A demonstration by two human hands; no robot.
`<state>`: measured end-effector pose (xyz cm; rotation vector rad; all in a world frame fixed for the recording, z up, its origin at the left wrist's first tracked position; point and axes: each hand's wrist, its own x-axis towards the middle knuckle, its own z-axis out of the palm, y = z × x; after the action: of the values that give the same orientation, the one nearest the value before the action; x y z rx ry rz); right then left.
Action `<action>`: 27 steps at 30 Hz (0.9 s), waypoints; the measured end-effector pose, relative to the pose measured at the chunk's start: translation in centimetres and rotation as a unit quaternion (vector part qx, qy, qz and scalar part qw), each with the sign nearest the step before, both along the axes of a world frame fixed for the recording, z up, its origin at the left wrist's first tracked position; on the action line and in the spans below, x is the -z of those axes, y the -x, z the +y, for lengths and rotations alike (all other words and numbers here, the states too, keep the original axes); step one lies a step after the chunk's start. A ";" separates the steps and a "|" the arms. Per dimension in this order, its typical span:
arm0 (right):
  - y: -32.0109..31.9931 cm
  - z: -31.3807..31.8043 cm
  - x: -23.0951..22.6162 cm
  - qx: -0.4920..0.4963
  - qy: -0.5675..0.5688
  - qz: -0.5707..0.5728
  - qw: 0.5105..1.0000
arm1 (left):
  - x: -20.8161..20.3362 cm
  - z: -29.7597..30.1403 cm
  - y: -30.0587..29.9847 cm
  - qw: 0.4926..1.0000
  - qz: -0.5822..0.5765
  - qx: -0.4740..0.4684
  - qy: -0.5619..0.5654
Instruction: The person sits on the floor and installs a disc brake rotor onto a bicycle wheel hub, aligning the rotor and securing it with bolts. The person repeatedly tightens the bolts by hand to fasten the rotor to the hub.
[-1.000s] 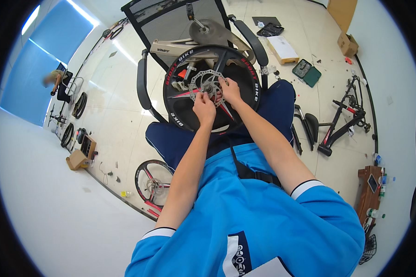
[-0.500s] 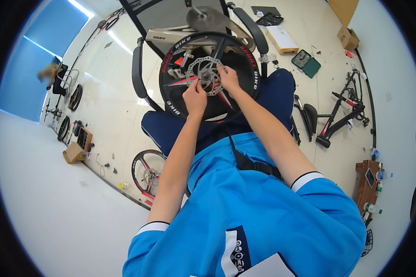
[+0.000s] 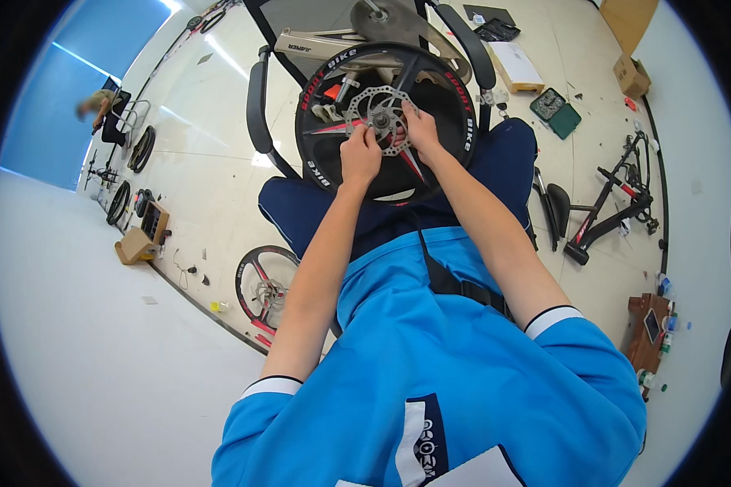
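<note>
A black bicycle wheel (image 3: 304,130) with red and white lettering and red-trimmed spokes rests against my lap. At its hub lies a silver brake disc (image 3: 377,92) with a toothed edge and holes. My left hand (image 3: 361,158) pinches the disc's lower left side close to the hub, fingertips together. On the right edge, my right hand (image 3: 421,135) grips the disc between thumb and fingers, some fingers reaching behind it. Whether a small part is between the left fingertips cannot be made out.
A chair with black armrests (image 3: 259,105) faces me, bearing a silver bike frame (image 3: 310,44). On the floor are a green tool case (image 3: 562,120), a black bike frame (image 3: 617,209), a second wheel (image 3: 242,280) and an open cardboard box (image 3: 136,245). A person (image 3: 101,105) sits far left.
The whole view has shifted a little, so the wheel and hands sit farther right and slightly higher. Both hands stay at the disc near the hub.
</note>
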<state>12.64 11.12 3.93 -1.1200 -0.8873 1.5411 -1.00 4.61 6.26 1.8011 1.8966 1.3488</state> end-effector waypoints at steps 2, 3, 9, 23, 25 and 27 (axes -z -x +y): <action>0.1 -0.1 -0.1 0.003 0.009 -0.001 1.000 | -0.5 0.0 -0.1 0.999 0.031 0.021 0.038; 0.0 0.1 0.1 0.002 0.006 0.006 1.000 | -0.8 0.0 -0.2 0.997 0.039 0.028 0.058; 0.1 0.2 0.1 0.001 0.017 0.012 1.000 | -0.6 0.5 -0.8 0.995 0.011 0.025 0.098; 0.0 0.2 0.3 -0.003 0.021 0.015 1.000 | -0.9 0.6 1.3 0.991 0.090 0.071 0.070; 0.0 0.3 0.2 -0.005 0.022 0.017 1.000 | -1.1 0.6 2.1 0.985 0.129 0.103 0.057; 0.0 0.2 0.1 -0.006 0.027 0.015 1.000 | -1.1 1.1 3.1 0.975 0.164 0.126 0.076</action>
<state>12.61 11.29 3.82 -1.1282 -0.8372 1.5957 -4.07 5.72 7.41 2.2005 1.7761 0.8420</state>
